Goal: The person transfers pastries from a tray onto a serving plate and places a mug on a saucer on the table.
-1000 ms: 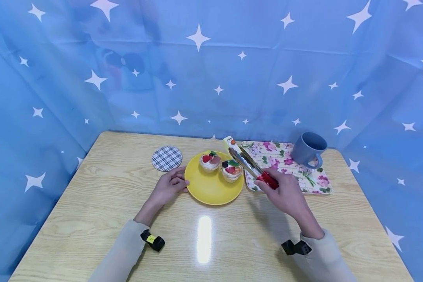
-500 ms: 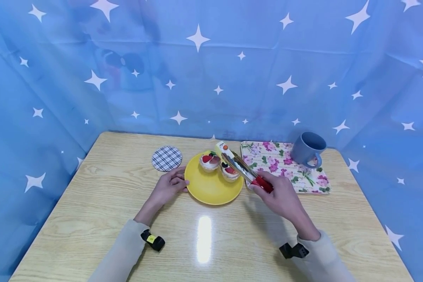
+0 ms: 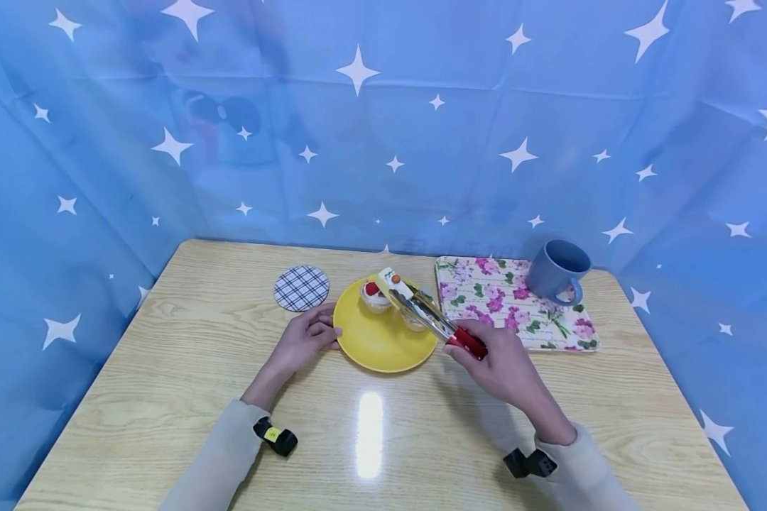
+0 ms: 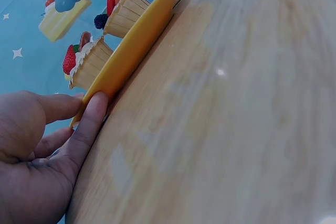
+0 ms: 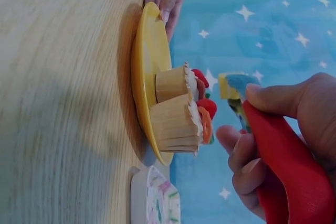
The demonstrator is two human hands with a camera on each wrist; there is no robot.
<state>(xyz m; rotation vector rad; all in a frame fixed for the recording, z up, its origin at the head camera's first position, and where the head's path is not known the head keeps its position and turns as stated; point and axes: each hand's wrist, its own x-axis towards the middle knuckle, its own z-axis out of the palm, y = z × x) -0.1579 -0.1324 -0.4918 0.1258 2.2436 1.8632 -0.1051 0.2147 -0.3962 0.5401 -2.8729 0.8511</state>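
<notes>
My left hand [image 3: 303,337] pinches the left rim of a yellow plate [image 3: 377,349] between thumb and fingers. On the plate stand two fruit-topped cupcakes, one [image 3: 375,302] at the back left, the other [image 5: 170,127] to its right and partly hidden under the tongs in the head view. With my right hand [image 3: 508,362] I grip red-handled metal tongs [image 3: 465,343]. Their tips hold a yellow cake slice [image 4: 64,19] with white topping and a small orange-red ball, raised above the cupcakes and apart from them in both wrist views.
Right of the plate lies a floral tray [image 3: 486,309], bearing a blue-grey mug [image 3: 557,271] at its back right corner. A round checked coaster [image 3: 301,288] lies behind my left hand. A blue starred curtain [image 3: 383,128] hangs behind the wooden table [image 3: 185,369].
My right hand has carried the tongs and cake slice leftward and slightly nearer, from the plate's back right edge to over the cupcakes. My left hand stays at the plate's rim.
</notes>
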